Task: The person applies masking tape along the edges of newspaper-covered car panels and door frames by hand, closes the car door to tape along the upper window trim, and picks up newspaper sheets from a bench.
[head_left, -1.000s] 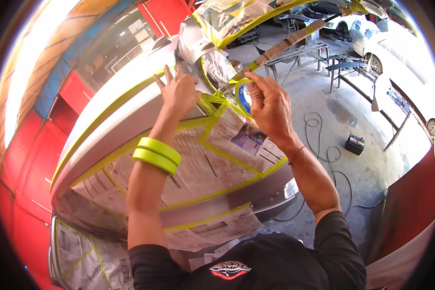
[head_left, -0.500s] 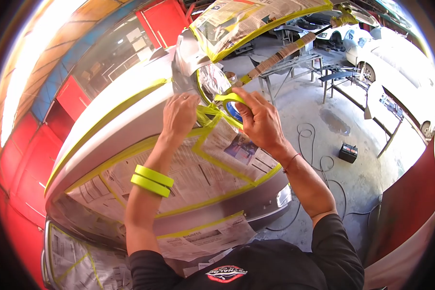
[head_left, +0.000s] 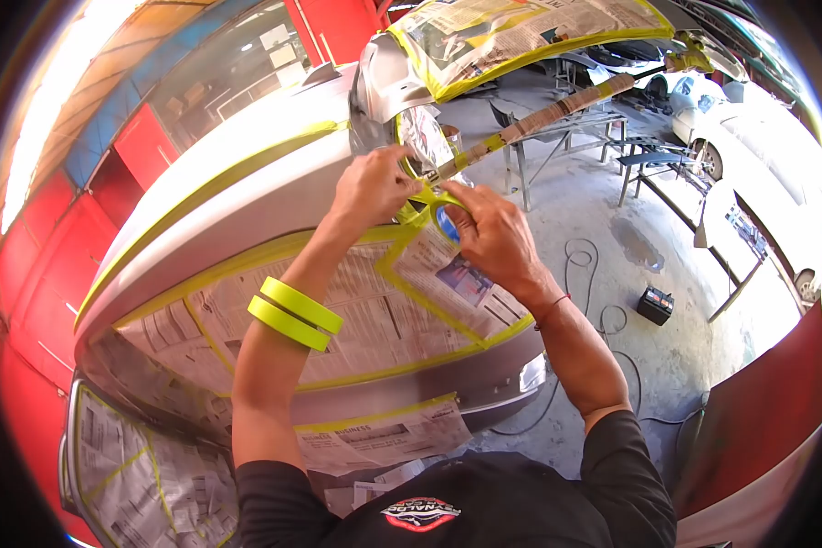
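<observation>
Tape roll [head_left: 447, 222] with a blue core is clamped in your right hand [head_left: 499, 236], beside the car [head_left: 247, 208]. Your left hand [head_left: 374, 189] bunches near it; whether it grips anything, I cannot tell. One newspaper sheet [head_left: 388, 445] reads "BUSINESS"; your shirt [head_left: 521, 502] appears to say "REYNALDO".

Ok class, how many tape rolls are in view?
3. One roll is in the right hand; a second roll and third roll circle the left forearm. Others may be hidden.
</observation>
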Tool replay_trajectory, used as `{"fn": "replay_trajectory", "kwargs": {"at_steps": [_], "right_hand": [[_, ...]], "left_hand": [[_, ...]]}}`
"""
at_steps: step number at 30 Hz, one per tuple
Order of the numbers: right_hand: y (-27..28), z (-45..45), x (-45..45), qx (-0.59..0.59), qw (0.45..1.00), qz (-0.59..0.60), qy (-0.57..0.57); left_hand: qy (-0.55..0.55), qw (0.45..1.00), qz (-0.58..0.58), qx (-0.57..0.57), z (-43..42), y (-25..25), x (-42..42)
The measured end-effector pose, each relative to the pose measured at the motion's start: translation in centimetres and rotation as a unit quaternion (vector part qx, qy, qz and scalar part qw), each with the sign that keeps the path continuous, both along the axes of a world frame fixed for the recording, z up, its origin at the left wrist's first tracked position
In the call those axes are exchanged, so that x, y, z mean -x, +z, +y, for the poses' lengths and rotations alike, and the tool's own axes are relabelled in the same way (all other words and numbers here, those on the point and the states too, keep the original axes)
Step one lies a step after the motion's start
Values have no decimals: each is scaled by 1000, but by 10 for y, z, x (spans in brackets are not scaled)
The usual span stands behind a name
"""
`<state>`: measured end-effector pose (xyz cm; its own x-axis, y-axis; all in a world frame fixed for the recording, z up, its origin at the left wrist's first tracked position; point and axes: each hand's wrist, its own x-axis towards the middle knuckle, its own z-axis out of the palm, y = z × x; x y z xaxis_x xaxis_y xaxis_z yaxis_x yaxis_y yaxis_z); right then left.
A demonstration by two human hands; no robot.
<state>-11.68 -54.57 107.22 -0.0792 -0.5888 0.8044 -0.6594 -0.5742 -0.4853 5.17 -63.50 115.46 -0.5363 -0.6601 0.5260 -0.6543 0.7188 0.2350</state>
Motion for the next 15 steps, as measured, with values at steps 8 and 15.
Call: {"fn": "replay_trajectory", "kwargs": {"at_steps": [8,15], "right_hand": [[7,-14,-2,-195,969,153,0],[5,-35,-7,-265,940,214,13]], "left_hand": [[183,971,-131,77,4,-15,10],[176,960,-169,140,-17,-34,1]]}}
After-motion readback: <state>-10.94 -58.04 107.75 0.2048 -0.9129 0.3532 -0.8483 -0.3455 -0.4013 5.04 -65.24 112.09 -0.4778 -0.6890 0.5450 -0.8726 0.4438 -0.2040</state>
